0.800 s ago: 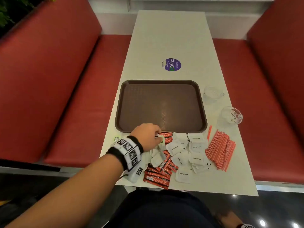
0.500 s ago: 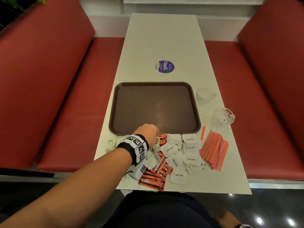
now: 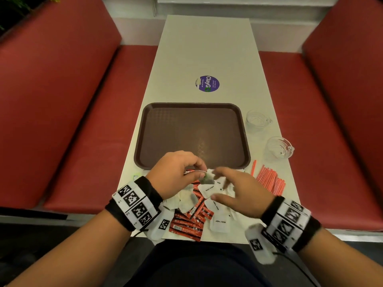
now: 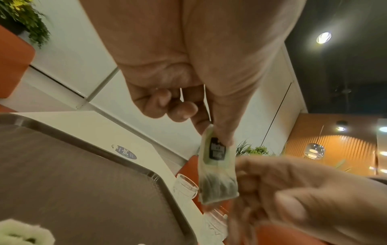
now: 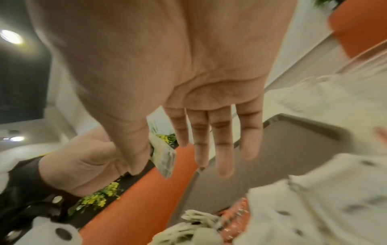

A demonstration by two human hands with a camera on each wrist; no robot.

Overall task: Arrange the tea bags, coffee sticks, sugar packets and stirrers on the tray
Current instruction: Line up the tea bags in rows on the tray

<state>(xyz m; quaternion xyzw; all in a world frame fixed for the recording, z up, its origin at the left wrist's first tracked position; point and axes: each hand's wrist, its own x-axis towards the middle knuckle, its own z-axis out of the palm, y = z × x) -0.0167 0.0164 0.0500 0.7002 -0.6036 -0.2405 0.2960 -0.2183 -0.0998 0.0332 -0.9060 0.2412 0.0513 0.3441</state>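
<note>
My left hand point(image 3: 178, 175) pinches a tea bag point(image 3: 206, 179) by its top, lifted just above the pile near the tray's front edge. The bag point(image 4: 217, 172) hangs down from thumb and forefinger, dark leaves in its lower half. My right hand point(image 3: 238, 191) hovers beside it with straight fingers point(image 5: 209, 140), holding nothing. The brown tray point(image 3: 192, 133) lies bare behind the hands. White sugar packets point(image 3: 220, 222), red coffee sticks point(image 3: 186, 226) and more tea bags point(image 3: 186, 200) lie mixed under the hands. Red stirrers point(image 3: 269, 179) lie in a bunch to the right.
Two clear glass cups point(image 3: 257, 120) point(image 3: 278, 147) stand right of the tray. A purple round sticker point(image 3: 207, 83) marks the table point(image 3: 207, 48) behind it. Red bench seats point(image 3: 83, 121) run along both sides. A small green item point(image 3: 135, 176) lies by the table's left edge.
My left hand has lifted a tea bag out of the pile. My right hand has come into view and moved up beside the bag.
</note>
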